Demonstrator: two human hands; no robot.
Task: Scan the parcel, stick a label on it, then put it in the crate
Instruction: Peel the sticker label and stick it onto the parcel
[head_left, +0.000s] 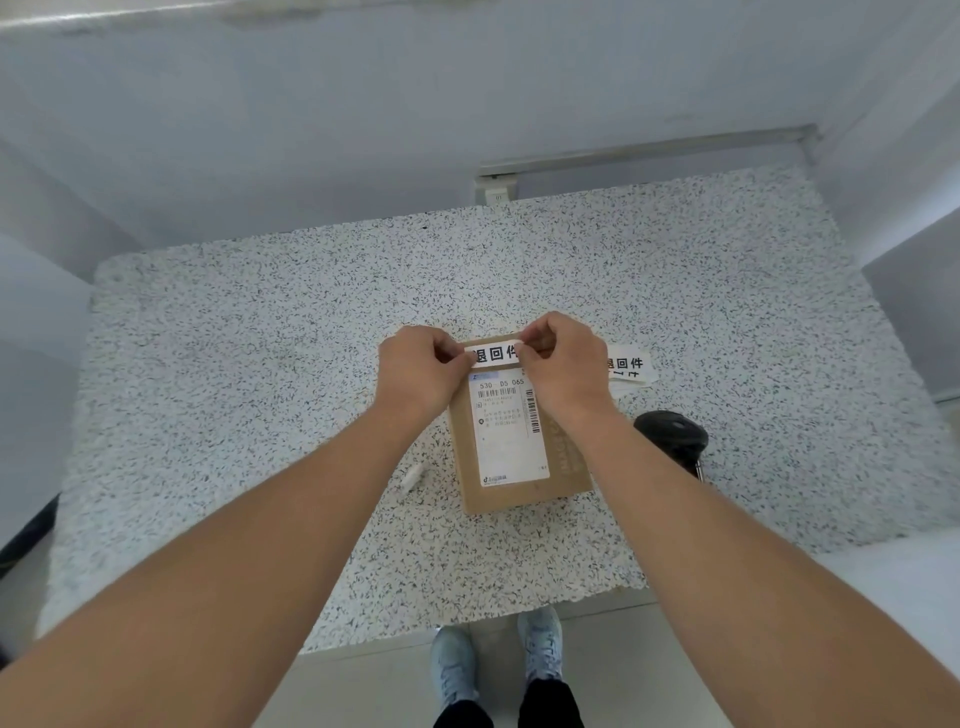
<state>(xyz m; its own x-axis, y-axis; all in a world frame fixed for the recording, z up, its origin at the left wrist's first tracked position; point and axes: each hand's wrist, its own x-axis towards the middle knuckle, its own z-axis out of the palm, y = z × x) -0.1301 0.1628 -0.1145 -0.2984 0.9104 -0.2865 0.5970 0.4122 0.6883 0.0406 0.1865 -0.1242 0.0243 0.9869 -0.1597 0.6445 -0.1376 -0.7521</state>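
While both arms reach in from the bottom corners of the frame, the left hand (421, 366) and the right hand (563, 358) meet just above the middle of the picture, each pinching one end of a white label (493, 354) printed with bold black characters. Fingers and thumbs of both hands are closed on the strip, which is stretched flat between them over the far edge of the parcel (519, 441); whether it already touches the cardboard cannot be told.

The parcel, a brown cardboard box with a white shipping slip (506, 431) on its top face, lies flat on the speckled worktop (234, 389), a little right of centre, its near edge well back from the worktop's front edge. Just right of the right hand, more labels (628, 366) lie on the surface. A black scanner (670, 434) sits right of the parcel, near it but apart. A small white scrap (413, 475) lies just left of the parcel's lower left corner.

The left half and the far band of the worktop are bare speckled surface. Pale walls close in at the top and both sides. Below the front edge, two light shoes (498, 660) stand on the floor.
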